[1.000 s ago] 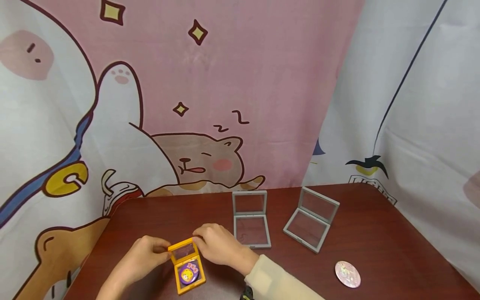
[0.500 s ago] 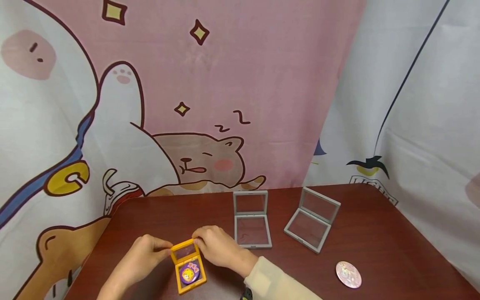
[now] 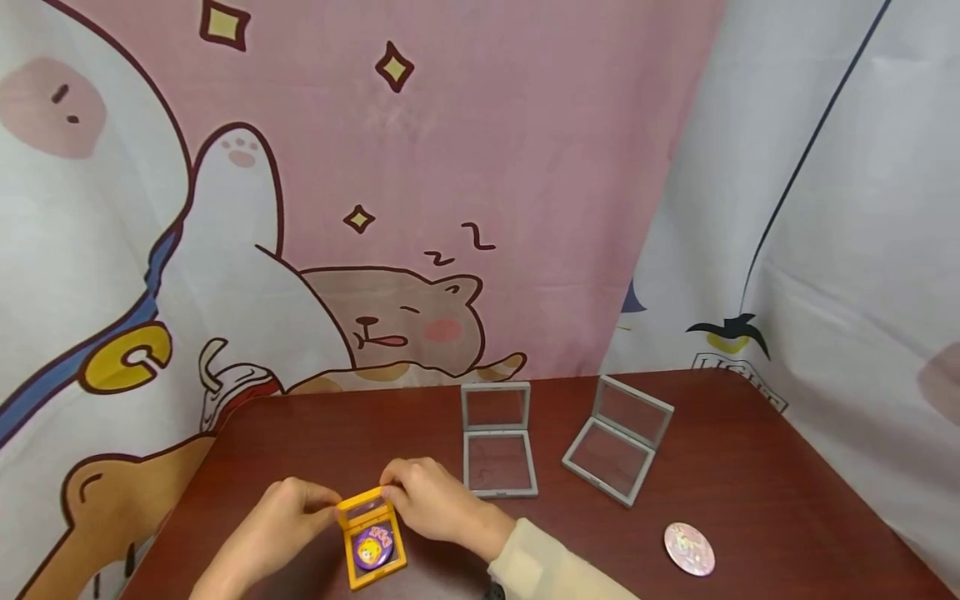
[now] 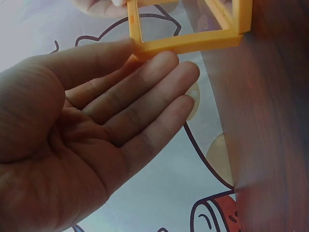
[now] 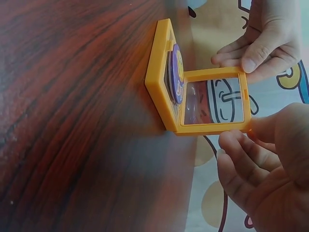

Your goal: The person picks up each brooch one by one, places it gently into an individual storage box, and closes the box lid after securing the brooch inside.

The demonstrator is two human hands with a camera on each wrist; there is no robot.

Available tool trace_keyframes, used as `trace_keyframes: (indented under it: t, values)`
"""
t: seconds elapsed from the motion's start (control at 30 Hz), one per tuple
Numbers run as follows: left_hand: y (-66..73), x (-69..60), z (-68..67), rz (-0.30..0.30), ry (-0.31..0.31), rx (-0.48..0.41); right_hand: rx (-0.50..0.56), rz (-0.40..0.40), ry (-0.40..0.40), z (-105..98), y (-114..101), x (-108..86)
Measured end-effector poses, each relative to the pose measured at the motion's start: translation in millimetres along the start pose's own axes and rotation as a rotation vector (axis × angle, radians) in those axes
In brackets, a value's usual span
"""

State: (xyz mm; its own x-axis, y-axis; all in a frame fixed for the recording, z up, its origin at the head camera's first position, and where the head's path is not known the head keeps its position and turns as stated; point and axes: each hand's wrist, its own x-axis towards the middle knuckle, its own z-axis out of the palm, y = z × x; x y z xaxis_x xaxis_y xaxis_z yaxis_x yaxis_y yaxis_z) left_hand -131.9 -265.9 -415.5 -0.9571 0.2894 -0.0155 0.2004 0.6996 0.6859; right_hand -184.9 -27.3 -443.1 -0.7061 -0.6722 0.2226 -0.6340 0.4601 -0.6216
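Observation:
A small yellow display frame case (image 3: 350,557) stands open on the table, its clear-windowed lid (image 5: 212,128) raised. A round purple badge (image 3: 372,547) with a yellow figure lies on the film in its base. My left hand (image 3: 273,525) pinches the lid's left top corner between thumb and index finger; in the left wrist view the other fingers (image 4: 154,111) extend beneath the frame. At the lid's right top corner, my right hand (image 3: 435,504) pinches with thumb and fingertips, seen close in the right wrist view beside the lid (image 5: 248,106).
Two larger grey display frame cases stand open behind and to the right, one upright to view (image 3: 532,467) and one turned (image 3: 596,477). A round pale pink badge (image 3: 689,549) lies at the right on the dark red table (image 3: 780,500). A cartoon-printed cloth (image 3: 547,183) hangs behind.
Both hands have tilted the yellow lid slightly forward toward its base, so its window looks shorter. The grey cases and pink badge stay put; the head view has shifted a little.

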Motion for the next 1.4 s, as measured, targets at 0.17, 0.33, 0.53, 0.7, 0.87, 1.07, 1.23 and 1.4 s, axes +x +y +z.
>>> trace_keyframes:
  t: [0.17,0.33,0.53,0.7,0.87,1.07,1.23,1.4]
  values:
    - [0.6,-3.4,1.8,0.010,-0.013,0.010,0.022,-0.002,-0.006,-0.1,-1.3,-3.2]
    - [0.8,-6.4,5.9,0.002,-0.038,-0.014,0.019,0.003,-0.036,-1.1,-2.9,-6.5]
    - [1.1,-10.4,11.6,0.010,-0.073,-0.008,-0.004,-0.009,-0.087,-2.7,-3.8,-12.3]
    - [0.0,-10.7,19.0,0.030,-0.099,0.022,-0.043,-0.058,-0.100,-3.3,-1.6,-18.8]
    - [-3.4,-15.7,24.4,0.049,-0.128,0.001,-0.055,-0.096,-0.139,-1.1,-1.5,-22.1]
    - [-7.3,-19.3,30.1,0.055,-0.173,-0.008,-0.069,-0.113,-0.199,3.9,-4.1,-25.8]
    - [-10.6,-21.1,34.8,0.083,-0.166,0.029,-0.152,-0.150,-0.197,9.1,-5.2,-27.6]
    - [-11.8,-21.7,38.7,0.072,-0.174,0.033,-0.222,-0.158,-0.184,12.5,-5.6,-29.3]
